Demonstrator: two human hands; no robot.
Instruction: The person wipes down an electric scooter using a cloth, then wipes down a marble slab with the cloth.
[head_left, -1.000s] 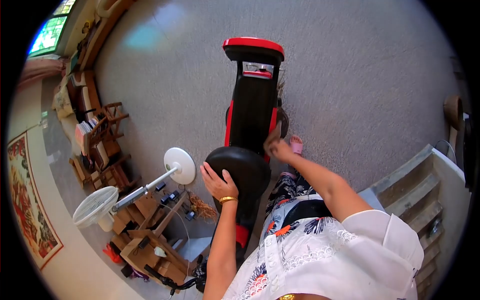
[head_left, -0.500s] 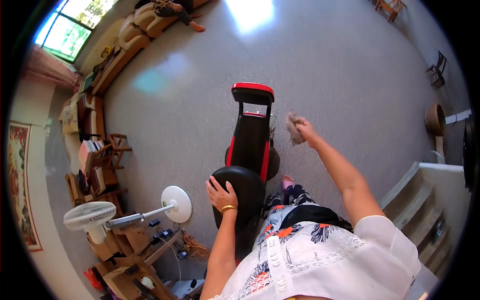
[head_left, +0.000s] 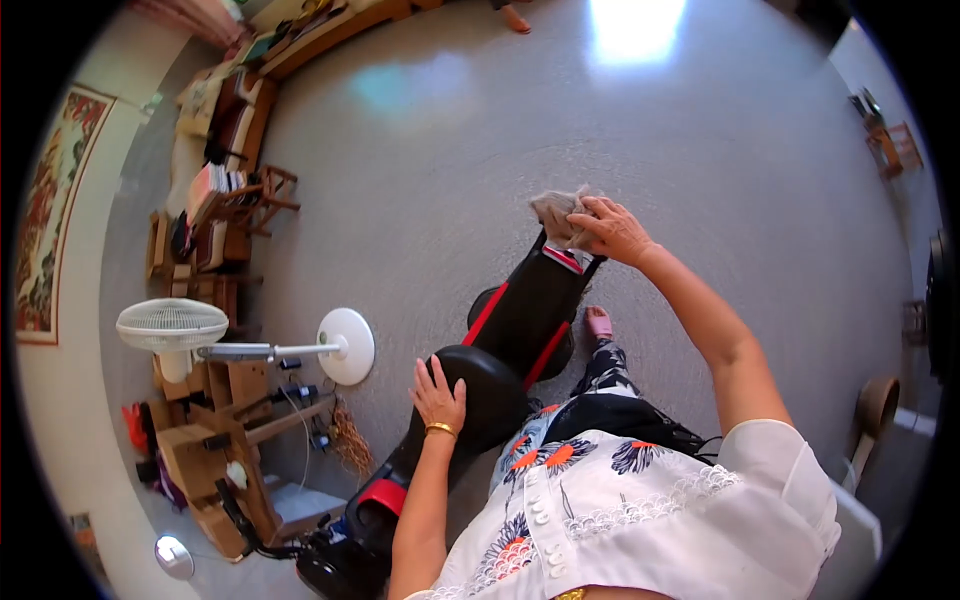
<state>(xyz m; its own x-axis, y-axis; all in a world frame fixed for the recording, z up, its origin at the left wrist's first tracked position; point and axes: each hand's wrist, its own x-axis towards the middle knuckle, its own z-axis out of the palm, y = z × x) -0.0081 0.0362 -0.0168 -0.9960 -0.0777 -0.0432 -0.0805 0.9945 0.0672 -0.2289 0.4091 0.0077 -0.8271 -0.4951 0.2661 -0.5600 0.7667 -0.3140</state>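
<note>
While the left hand (head_left: 437,403) lies flat on the seat (head_left: 495,390), the right hand (head_left: 615,232) clutches a cloth (head_left: 555,215) at one o'clock, seemingly wiping; another stroke needs pressure.

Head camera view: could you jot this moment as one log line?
left hand: open on black front seat | right hand: on greyish-brown cloth at rear of scooter | white fan: standing nearby
</note>
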